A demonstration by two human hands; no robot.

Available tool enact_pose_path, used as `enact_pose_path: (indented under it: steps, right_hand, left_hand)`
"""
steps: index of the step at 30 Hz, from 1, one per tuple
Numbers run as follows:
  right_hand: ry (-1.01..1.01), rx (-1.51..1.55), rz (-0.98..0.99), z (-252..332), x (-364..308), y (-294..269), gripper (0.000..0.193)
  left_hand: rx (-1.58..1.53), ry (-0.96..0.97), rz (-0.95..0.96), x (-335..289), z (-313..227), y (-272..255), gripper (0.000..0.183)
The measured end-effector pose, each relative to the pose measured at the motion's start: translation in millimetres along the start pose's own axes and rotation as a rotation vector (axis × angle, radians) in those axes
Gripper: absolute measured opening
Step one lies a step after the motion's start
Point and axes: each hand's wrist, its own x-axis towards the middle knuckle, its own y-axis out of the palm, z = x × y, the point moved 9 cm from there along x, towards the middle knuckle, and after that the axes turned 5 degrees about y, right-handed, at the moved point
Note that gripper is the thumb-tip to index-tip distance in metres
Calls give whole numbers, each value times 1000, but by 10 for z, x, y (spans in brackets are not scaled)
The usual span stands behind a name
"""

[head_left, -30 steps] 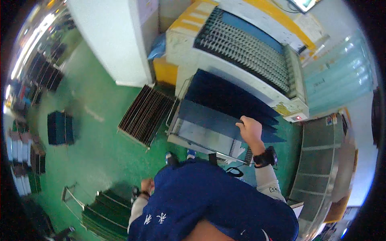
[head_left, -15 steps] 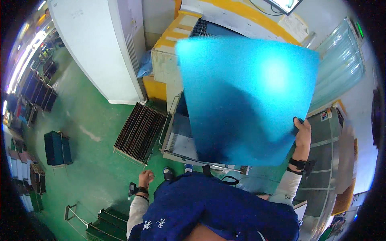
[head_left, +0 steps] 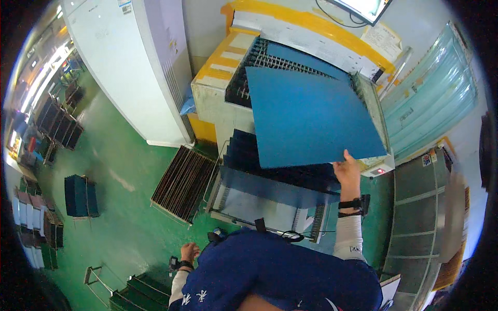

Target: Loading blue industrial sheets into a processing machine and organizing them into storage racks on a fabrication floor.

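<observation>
My right hand point(head_left: 346, 172) grips a large blue flat panel point(head_left: 311, 122) by its near edge, thumb on top and the other fingers hidden beneath. The panel is tilted over the roller conveyor point(head_left: 239, 85) of a machine, its far part overlapping the rollers. Another blue panel point(head_left: 306, 61) lies farther back on those rollers. Down at the lower left, beside my body, my left hand point(head_left: 190, 252) hangs with loosely bent fingers and nothing in it.
Below the conveyor stands a rack point(head_left: 259, 207) with several dark panels. A slotted rack point(head_left: 184, 184) is on the floor to its left, near a white cabinet point(head_left: 122, 67). At the right are grey shelving point(head_left: 417, 212) and plastic-wrapped sheets point(head_left: 433, 93); a screen point(head_left: 363, 8) hangs above.
My right hand has moved the panel forward and lowered it from a raised, glaring tilt to over the rollers. The rack of dark panels below has come into view. My left hand stays low.
</observation>
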Motion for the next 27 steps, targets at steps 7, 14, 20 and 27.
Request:
enact_pose_path:
  steps: [7,14,20,27]
  right_hand:
    - [227,377,2,-568,610,339,14]
    - [374,248,131,-900,1086,474,23]
    - [421,130,90,-1026,1210,486,23]
    - [446,43,169,-1053,1261,435,26]
  left_hand:
    - [506,319,93,-4,216,35,24]
    - [-16,0,-143,-137,158,237,24]
    - [107,34,-126,-275,-263,476,23]
    - [73,-69,-165,-311,-319,538,27]
